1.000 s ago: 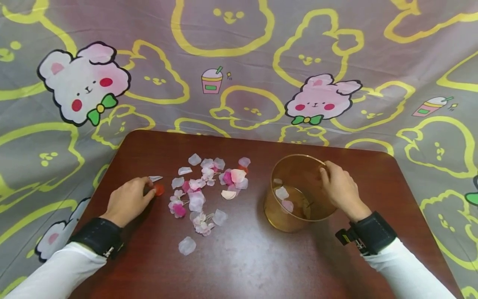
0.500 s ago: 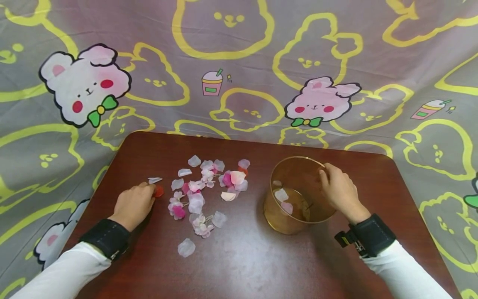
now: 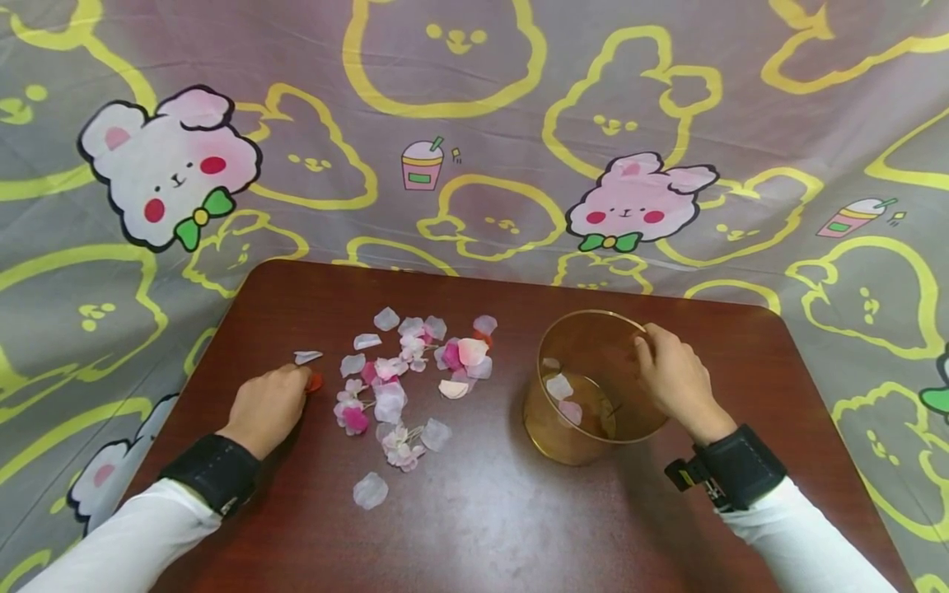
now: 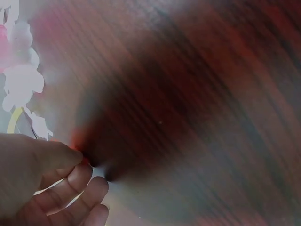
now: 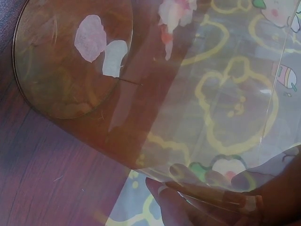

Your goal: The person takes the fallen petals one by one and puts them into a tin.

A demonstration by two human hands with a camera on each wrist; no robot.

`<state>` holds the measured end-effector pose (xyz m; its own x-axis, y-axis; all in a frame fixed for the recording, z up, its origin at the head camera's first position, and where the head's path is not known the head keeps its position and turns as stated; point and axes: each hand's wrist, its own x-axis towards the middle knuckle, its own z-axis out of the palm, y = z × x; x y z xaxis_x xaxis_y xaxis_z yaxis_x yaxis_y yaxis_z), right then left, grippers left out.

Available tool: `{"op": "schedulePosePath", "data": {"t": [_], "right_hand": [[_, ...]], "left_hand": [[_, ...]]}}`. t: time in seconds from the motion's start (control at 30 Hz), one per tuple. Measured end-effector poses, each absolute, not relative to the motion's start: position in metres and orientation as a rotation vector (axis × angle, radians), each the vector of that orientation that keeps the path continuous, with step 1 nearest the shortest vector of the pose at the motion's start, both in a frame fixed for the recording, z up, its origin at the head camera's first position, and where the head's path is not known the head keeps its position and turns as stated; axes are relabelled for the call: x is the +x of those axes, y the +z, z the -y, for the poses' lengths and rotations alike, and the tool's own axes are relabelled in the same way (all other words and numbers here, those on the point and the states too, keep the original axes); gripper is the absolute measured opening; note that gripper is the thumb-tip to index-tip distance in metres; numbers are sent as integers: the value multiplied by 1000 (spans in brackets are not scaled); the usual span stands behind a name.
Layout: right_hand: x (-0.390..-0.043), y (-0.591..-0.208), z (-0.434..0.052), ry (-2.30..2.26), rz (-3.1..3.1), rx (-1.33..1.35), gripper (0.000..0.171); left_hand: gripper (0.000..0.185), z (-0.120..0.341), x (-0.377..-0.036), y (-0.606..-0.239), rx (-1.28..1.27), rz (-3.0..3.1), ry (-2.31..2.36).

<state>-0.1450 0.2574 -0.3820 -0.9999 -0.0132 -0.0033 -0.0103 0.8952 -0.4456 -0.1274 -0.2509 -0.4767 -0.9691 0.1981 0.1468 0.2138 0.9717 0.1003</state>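
Observation:
In the head view, my left hand (image 3: 267, 409) is at the table's left side, its fingertips at an orange-red petal (image 3: 315, 381). The left wrist view shows the thumb and forefinger pinched together there, with a little red showing beside them. A folded whitish petal (image 3: 307, 357) lies just beyond. On the right, my right hand (image 3: 678, 379) grips the rim of a see-through amber bucket (image 3: 556, 441), thumb inside the wall. The bucket leans slightly and holds a white petal (image 5: 114, 57) and a pink petal (image 5: 91, 38) at its bottom.
Between the hands, white and pink petals (image 3: 389, 401) and small artificial blossoms (image 3: 402, 449) lie scattered on the brown table (image 3: 474, 527). A cream petal (image 3: 454, 389) is nearest the bucket. A cartoon-printed cloth (image 3: 489, 132) hangs behind the table.
My left hand has shifted slightly right and turned over the orange-red petal, so its thumb is now hidden in the head view. The right hand and bucket have stayed in place.

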Motion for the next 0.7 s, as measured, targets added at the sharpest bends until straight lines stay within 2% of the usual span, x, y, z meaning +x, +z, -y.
{"op": "schedulePosePath", "data": {"t": [0.33,0.7], "right_hand": [[-145,-381,-256,-705,-3051,-27,28],[-145,-380,-256,-705,-3059,-24,26]], "left_hand": [[7,251,-130,-467,-314,2904,-233],[10,226,-146,-423,-359,2800,-292]]}}
